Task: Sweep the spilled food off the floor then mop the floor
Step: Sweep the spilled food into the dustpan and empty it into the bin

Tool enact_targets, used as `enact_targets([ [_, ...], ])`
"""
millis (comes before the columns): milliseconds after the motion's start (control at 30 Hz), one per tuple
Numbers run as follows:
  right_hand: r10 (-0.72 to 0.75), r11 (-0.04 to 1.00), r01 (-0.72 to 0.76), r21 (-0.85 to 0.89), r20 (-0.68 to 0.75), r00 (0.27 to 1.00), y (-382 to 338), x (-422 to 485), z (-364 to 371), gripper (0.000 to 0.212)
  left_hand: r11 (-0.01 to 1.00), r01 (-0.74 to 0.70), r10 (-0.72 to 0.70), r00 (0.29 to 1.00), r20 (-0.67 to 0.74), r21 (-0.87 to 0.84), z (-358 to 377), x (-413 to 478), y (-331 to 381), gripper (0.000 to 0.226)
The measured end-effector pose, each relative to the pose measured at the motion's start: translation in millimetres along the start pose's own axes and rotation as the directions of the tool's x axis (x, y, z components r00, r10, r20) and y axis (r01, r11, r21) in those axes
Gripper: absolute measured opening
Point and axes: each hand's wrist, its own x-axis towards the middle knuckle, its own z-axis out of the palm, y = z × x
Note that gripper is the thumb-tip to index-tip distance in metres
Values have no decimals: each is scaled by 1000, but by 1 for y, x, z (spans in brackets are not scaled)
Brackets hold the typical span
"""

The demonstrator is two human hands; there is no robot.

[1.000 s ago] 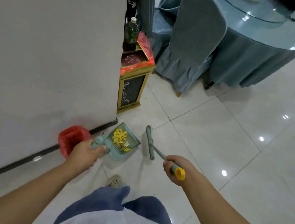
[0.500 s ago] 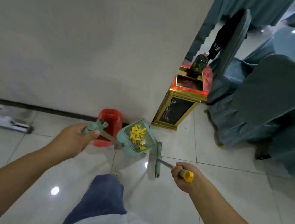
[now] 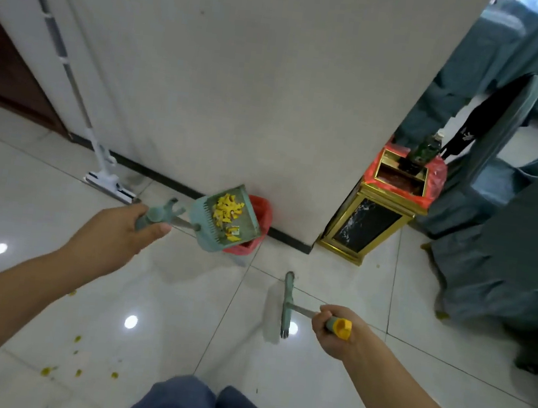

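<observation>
Gripping the dustpan (image 3: 225, 218) handle, the left hand (image 3: 118, 236) fingers hold the swept food (image 3: 227, 212) level just beyond them, by the red bin (image 3: 258, 223), probably for tipping. The right hand (image 3: 333, 333) fingers clench the broom (image 3: 287, 304), whose head rests on the floor (image 3: 409, 373) ahead. Crumbs (image 3: 47, 370) lie nearer the body.

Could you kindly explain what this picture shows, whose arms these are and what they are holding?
There is no machine here: a camera worn on a person's head looks down at their own arms. The left hand grips the handle of a dustpan holding yellow food scraps, in front of a red bin. The right hand grips a broom, its head down at the tiled floor. A few yellow crumbs lie on the floor at lower left. A white mop leans on the wall.
</observation>
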Motion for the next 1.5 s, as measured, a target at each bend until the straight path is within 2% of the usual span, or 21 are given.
enact_targets([
  [100,10,1000,-9,-21,24,1000,14,-1,0,9,995,-30,28,999,23,97,13,1,-8,42],
  [167,17,999,-16,-32,27,999,21,0,0,8,978,-70,54,995,86,197,25,3,-14,36],
  [300,19,999,-18,-51,22,1000,38,0,0,8,853,-257,164,958,235,454,53,7,-25,30],
  [400,7,999,-6,-52,18,1000,50,-2,1,7,751,-375,214,917,337,544,71,7,-38,41],
  [667,-5,1000,4,-27,-31,1000,61,-6,2,6,588,-557,297,823,484,586,97,9,-52,47],
  [800,-22,1000,22,-10,-38,999,56,-12,3,9,553,-606,321,789,524,572,96,12,-51,48],
  [900,-27,1000,27,0,-22,999,54,-15,-1,10,515,-659,359,747,560,548,92,17,-51,46],
  [1000,-41,999,41,-25,-4,999,54,-18,-3,8,434,-719,382,693,612,543,83,21,-50,42],
  [1300,-59,998,60,-14,55,997,58,-23,-1,4,261,-797,349,604,717,545,53,22,-64,35],
  [1500,-57,998,57,-10,47,997,66,-31,0,6,234,-832,268,552,790,502,58,12,-80,30],
])
